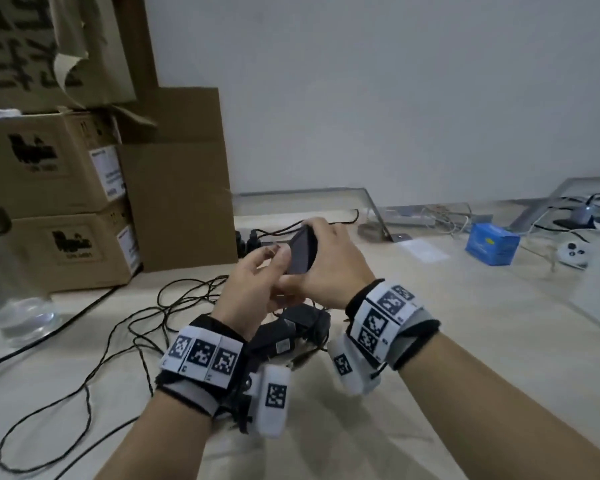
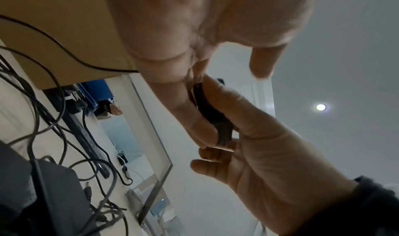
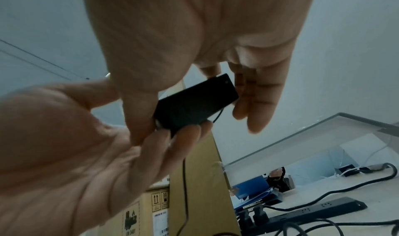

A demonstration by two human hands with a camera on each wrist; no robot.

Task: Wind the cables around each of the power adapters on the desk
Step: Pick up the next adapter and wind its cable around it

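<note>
A black power adapter (image 1: 300, 251) is held up above the desk (image 1: 465, 341) between both hands. My right hand (image 1: 317, 237) grips it from the top and far side, fingers curled over its upper end. My left hand (image 1: 274, 259) pinches its lower left end with thumb and fingertips. The right wrist view shows the adapter (image 3: 194, 103) end-on, with its thin cable (image 3: 184, 180) hanging down. In the left wrist view the adapter (image 2: 212, 113) is mostly hidden by fingers. More black adapters (image 1: 291, 330) lie below my hands amid loose tangled cables (image 1: 136, 306).
Stacked cardboard boxes (image 1: 59, 188) fill the left side, with a glass jar (image 1: 14, 306) in front. A black power strip (image 3: 313, 212) lies behind my hands. A clear panel (image 1: 371, 209), a blue box (image 1: 492, 244) and a white controller (image 1: 574, 254) sit at the back right.
</note>
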